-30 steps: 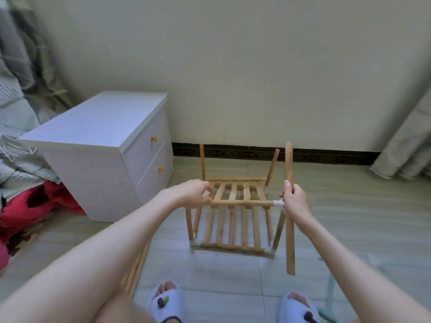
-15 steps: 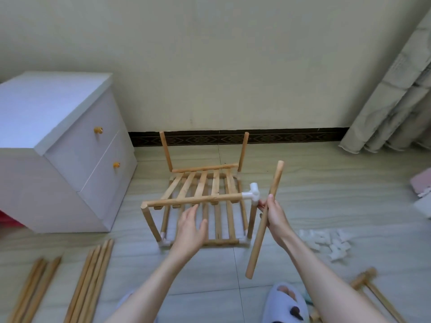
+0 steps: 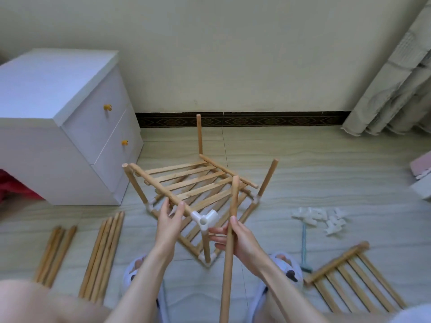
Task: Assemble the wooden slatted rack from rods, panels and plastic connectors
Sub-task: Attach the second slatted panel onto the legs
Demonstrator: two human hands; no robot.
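No text, label, brand or number can be read anywhere.

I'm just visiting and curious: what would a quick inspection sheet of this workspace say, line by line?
Surface: pale tiled floor; the work is done on it.
Job's things: half-built rack stands tilted on the floor; white connector on its near corner shows an open socket; loose rod; two rod bundles at left; spare slatted panel at right; pile of white connectors.
Clutter: light blue tool lying on the floor.
Grippers: left hand grips the rack's top rail; right hand holds the loose rod upright.
Cables: nothing seen.
Surroundings: white drawer cabinet, plain wall, curtain, slippers.
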